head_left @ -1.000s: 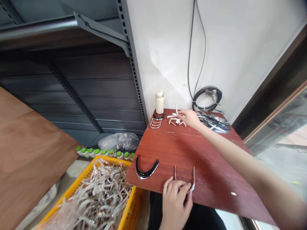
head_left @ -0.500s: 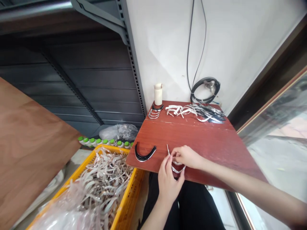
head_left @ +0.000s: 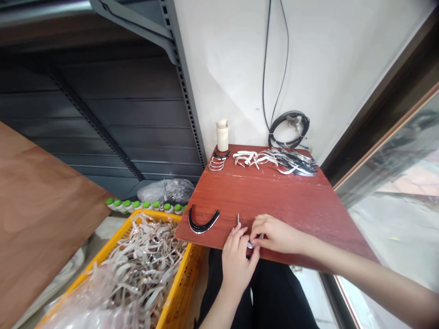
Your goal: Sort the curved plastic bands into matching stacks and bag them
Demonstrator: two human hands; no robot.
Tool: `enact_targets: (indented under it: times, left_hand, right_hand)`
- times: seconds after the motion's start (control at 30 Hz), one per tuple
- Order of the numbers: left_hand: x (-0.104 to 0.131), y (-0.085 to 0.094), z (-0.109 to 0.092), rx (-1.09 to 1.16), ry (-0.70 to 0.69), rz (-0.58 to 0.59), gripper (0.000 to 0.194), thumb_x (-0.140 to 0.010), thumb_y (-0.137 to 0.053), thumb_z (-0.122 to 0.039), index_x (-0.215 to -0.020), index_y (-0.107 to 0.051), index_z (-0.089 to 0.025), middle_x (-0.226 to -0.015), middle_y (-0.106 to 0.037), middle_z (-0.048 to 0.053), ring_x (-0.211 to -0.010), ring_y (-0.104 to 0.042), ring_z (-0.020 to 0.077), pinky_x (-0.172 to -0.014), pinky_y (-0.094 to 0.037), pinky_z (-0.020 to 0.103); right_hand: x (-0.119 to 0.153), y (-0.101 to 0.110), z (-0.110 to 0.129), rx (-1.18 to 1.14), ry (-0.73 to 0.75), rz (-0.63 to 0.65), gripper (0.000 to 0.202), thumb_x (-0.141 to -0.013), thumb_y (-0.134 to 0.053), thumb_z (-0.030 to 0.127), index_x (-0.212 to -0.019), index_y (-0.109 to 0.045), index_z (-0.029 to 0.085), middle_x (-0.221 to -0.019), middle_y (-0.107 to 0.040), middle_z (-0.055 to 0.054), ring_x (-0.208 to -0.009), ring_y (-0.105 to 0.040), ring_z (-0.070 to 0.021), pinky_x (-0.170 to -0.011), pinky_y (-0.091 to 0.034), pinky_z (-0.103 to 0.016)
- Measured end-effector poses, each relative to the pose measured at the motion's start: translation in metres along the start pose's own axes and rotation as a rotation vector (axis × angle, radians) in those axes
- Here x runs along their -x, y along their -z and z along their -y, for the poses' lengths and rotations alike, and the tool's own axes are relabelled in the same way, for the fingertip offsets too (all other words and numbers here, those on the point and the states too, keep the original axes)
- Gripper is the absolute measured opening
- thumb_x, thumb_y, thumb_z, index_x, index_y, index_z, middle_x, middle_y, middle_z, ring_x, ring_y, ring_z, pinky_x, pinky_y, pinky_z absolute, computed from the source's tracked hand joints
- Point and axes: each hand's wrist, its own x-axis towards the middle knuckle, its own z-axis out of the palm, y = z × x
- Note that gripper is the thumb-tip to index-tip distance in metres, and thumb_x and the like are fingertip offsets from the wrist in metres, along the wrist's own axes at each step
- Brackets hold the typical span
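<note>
A thin, curved silvery-white strip (head_left: 250, 245) is held between my two hands at the near edge of the red-brown table (head_left: 274, 196). One slim end sticks up past my left fingers. My left hand (head_left: 237, 258) is closed around the strip's left side, fingers bent and thumb toward the right. Over its right side, my right hand (head_left: 276, 234) pinches with thumb and fingertips. Much of the strip is hidden by the fingers. Left of my hands lies a black U-shaped strip bundle (head_left: 202, 228) with a shiny outer edge.
A yellow crate (head_left: 176, 292) full of tangled silvery strips (head_left: 144, 265) stands left of the table. At the back are a cream cylinder (head_left: 222, 137), curved pieces (head_left: 216, 163), a pile of strips (head_left: 295, 160) and a coiled black cable (head_left: 272, 137). Green-capped bottles (head_left: 146, 205) line the shelf's foot.
My right hand has moved down and nearer my left fingers, now covering more of the strip. The strip's open loop shows less. The whole view has shifted slightly.
</note>
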Motion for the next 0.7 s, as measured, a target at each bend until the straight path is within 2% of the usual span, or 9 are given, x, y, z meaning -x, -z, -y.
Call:
enact_targets:
  times: [0.07, 0.17, 0.23, 0.33, 0.47, 0.57, 0.7]
  left_hand:
    - [-0.001, 0.002, -0.001, 0.009, -0.019, 0.0, 0.007, -0.087, -0.06, -0.023, -0.093, -0.064, -0.022, -0.114, -0.07, 0.006, -0.119, -0.062, 0.0246, -0.105, -0.049, 0.045]
    - [-0.002, 0.004, -0.003, 0.022, -0.038, 0.007, 0.007, -0.089, -0.058, -0.021, -0.089, -0.064, -0.023, -0.114, -0.07, 0.005, -0.119, -0.062, 0.0237, -0.111, -0.042, 0.051]
    - [-0.003, 0.005, -0.004, 0.03, -0.04, 0.016, 0.009, -0.089, -0.056, -0.019, -0.089, -0.064, -0.023, -0.115, -0.07, 0.005, -0.12, -0.062, 0.0232, -0.113, -0.039, 0.054]
    - [-0.004, 0.007, -0.004, 0.047, -0.048, 0.02, 0.012, -0.09, -0.056, -0.019, -0.085, -0.065, -0.024, -0.112, -0.071, 0.002, -0.116, -0.063, 0.0214, -0.112, -0.039, 0.052]
    - [-0.006, 0.007, -0.004, 0.061, -0.061, -0.015, 0.013, -0.09, -0.055, -0.018, -0.083, -0.065, -0.025, -0.106, -0.073, 0.001, -0.111, -0.066, 0.0197, -0.107, -0.044, 0.045]
    - [-0.004, 0.002, -0.001, 0.056, -0.073, -0.047, 0.013, -0.09, -0.056, -0.021, -0.082, -0.065, -0.025, -0.102, -0.073, 0.002, -0.107, -0.067, 0.0195, -0.104, -0.047, 0.043]
    - [0.004, -0.013, 0.006, 0.088, -0.053, -0.124, 0.018, -0.091, -0.052, -0.023, -0.078, -0.064, -0.025, -0.097, -0.073, 0.003, -0.104, -0.068, 0.0192, -0.102, -0.048, 0.041]
  right_hand:
    - [-0.006, 0.014, -0.013, 0.012, -0.009, -0.064, 0.015, -0.092, -0.06, 0.026, -0.086, -0.074, 0.024, -0.085, -0.073, -0.002, -0.085, -0.064, -0.0174, -0.084, -0.045, -0.03]
    - [-0.026, 0.04, -0.051, 0.099, -0.094, -0.28, 0.018, -0.093, -0.057, 0.03, -0.09, -0.073, 0.023, -0.091, -0.074, -0.003, -0.088, -0.065, -0.0186, -0.086, -0.047, -0.032]
    - [-0.045, 0.058, -0.083, 0.173, -0.204, -0.429, 0.018, -0.092, -0.057, 0.03, -0.094, -0.072, 0.022, -0.097, -0.074, -0.004, -0.092, -0.066, -0.0202, -0.087, -0.047, -0.032]
    - [-0.081, 0.081, -0.125, 0.268, -0.41, -0.545, 0.023, -0.094, -0.052, 0.029, -0.099, -0.072, 0.02, -0.108, -0.072, -0.007, -0.1, -0.065, -0.0209, -0.09, -0.047, -0.031]
    - [-0.135, 0.101, -0.159, 0.309, -0.551, -0.574, 0.03, -0.095, -0.049, 0.031, -0.112, -0.069, 0.016, -0.117, -0.07, -0.011, -0.108, -0.062, -0.0234, -0.093, -0.044, -0.031]
    - [-0.173, 0.109, -0.176, 0.303, -0.669, -0.523, 0.037, -0.092, -0.053, 0.032, -0.123, -0.065, 0.014, -0.117, -0.07, -0.012, -0.106, -0.064, -0.0234, -0.088, -0.046, -0.029]
    - [-0.207, 0.11, -0.196, 0.297, -0.767, -0.389, 0.031, -0.092, -0.053, 0.029, -0.114, -0.072, 0.017, -0.11, -0.074, -0.012, -0.099, -0.068, -0.0225, -0.082, -0.047, -0.026]
